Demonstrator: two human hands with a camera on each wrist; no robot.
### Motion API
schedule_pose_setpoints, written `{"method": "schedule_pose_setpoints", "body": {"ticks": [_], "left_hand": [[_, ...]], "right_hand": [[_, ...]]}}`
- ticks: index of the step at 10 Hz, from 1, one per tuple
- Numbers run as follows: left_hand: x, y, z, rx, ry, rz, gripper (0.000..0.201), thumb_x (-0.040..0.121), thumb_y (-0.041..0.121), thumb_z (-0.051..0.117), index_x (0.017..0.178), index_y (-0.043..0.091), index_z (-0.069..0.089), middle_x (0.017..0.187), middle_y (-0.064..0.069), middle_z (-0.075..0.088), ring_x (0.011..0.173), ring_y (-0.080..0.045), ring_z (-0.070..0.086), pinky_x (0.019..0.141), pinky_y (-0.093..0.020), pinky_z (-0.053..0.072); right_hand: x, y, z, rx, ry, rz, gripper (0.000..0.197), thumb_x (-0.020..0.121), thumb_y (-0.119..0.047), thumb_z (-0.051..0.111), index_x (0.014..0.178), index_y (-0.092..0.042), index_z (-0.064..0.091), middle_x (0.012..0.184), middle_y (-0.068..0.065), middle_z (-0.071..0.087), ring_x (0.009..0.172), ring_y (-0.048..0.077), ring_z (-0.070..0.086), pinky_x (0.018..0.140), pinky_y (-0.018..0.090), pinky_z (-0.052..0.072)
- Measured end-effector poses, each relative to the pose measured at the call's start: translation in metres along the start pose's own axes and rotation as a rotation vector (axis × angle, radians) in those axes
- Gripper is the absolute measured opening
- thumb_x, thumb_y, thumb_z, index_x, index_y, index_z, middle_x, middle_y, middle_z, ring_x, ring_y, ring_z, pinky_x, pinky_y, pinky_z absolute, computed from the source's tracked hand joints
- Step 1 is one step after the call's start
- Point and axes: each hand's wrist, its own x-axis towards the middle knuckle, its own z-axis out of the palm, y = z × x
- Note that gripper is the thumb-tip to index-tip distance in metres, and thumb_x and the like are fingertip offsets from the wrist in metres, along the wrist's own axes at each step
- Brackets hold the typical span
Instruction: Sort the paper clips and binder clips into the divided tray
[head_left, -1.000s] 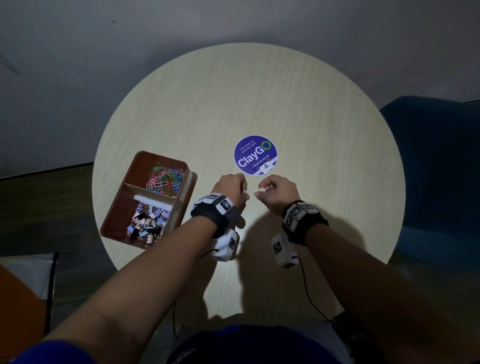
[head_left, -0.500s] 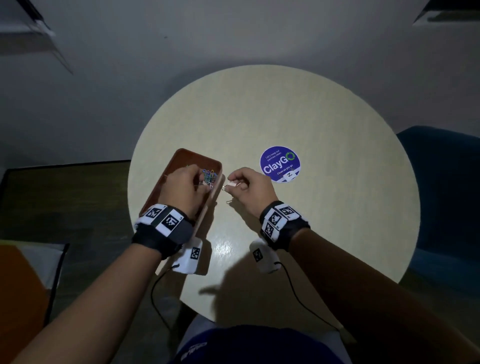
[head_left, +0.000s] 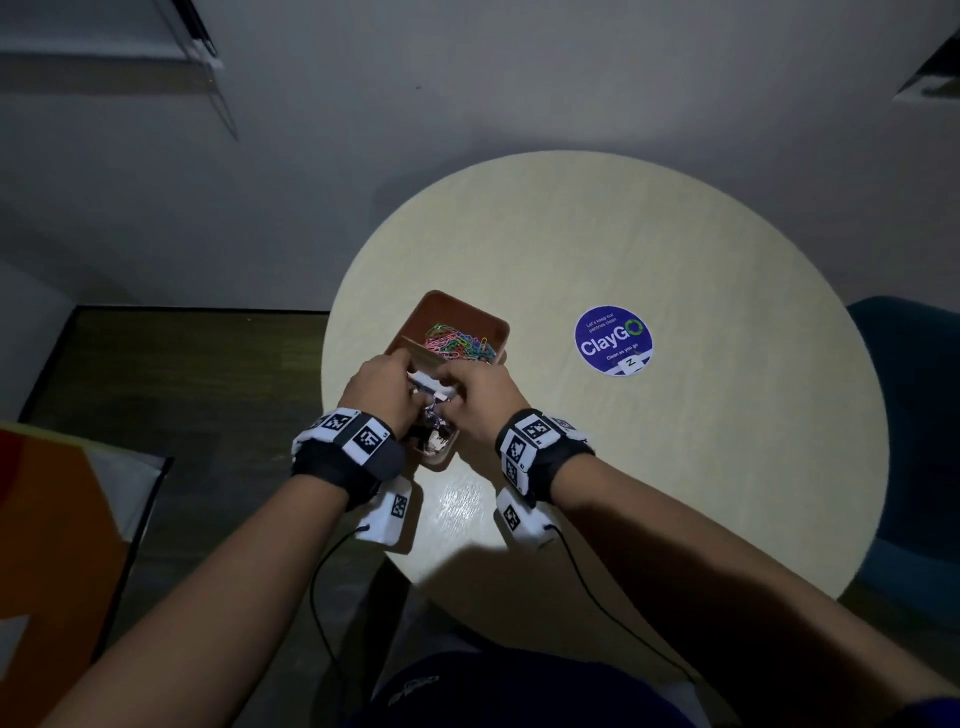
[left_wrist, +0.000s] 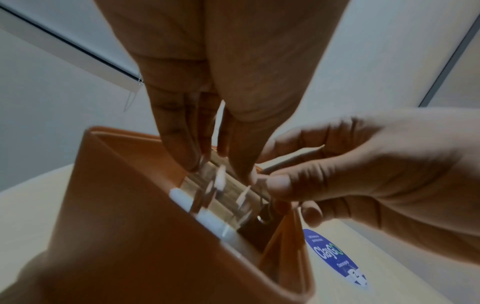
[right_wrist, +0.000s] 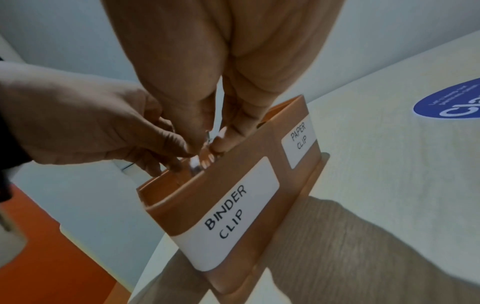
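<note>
A brown divided tray stands at the left edge of the round table. Its far compartment, labelled PAPER CLIP, holds coloured paper clips. The near one, labelled BINDER CLIP, holds binder clips. Both hands hover over the near compartment, fingertips almost touching. My right hand pinches the thin wire handle of a binder clip between thumb and forefinger. My left hand points down into the tray, fingers bunched against the thumb, a blurred pale clip between the tips.
A purple round ClayGO sticker lies on the table right of the tray. A blue chair stands at the right table edge. An orange and white object sits on the floor to the left.
Both hands moved left from the table's middle to the tray. The left hand was over the paper clip compartment half a second ago; now both are above the binder clip compartment.
</note>
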Motion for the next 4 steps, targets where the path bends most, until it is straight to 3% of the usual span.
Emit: {"method": "schedule_pose_setpoints", "body": {"ticks": [1,2,3,4], "left_hand": [[-0.002,0.0,0.0,0.01,0.016,0.002,0.023,0.09,0.022,0.064,0.11,0.011,0.061,0.108,-0.013,0.063,0.1,-0.033,0.06,0.078,-0.037,0.046],[-0.006,0.004,0.001,0.028,0.038,0.022,0.016,0.093,0.018,0.058,0.106,0.011,0.064,0.106,-0.012,0.063,0.098,-0.031,0.06,0.078,-0.037,0.046],[-0.013,0.024,0.003,0.041,0.093,0.107,0.014,0.094,0.02,0.054,0.098,0.01,0.064,0.098,-0.009,0.062,0.09,-0.027,0.059,0.072,-0.034,0.045],[-0.02,0.057,0.023,0.023,0.046,0.229,0.016,0.093,0.023,0.053,0.095,0.011,0.064,0.096,-0.007,0.06,0.089,-0.026,0.059,0.069,-0.033,0.045]], "right_hand": [[-0.002,0.005,-0.004,-0.03,0.036,-0.01,0.032,0.082,-0.011,0.071,0.114,-0.015,0.068,0.113,0.005,0.067,0.099,0.018,0.063,0.091,0.028,0.051],[-0.009,0.016,-0.013,-0.028,0.077,0.017,0.016,0.085,-0.014,0.069,0.101,-0.016,0.07,0.103,0.001,0.065,0.087,0.015,0.062,0.085,0.031,0.054],[-0.019,0.03,-0.025,-0.017,0.092,0.048,0.007,0.087,-0.018,0.066,0.093,-0.017,0.069,0.102,0.002,0.065,0.08,0.017,0.064,0.08,0.035,0.056],[-0.032,0.055,-0.037,-0.048,0.137,0.119,0.01,0.088,-0.021,0.064,0.095,-0.016,0.068,0.104,0.003,0.064,0.085,0.021,0.064,0.082,0.035,0.054]]}}
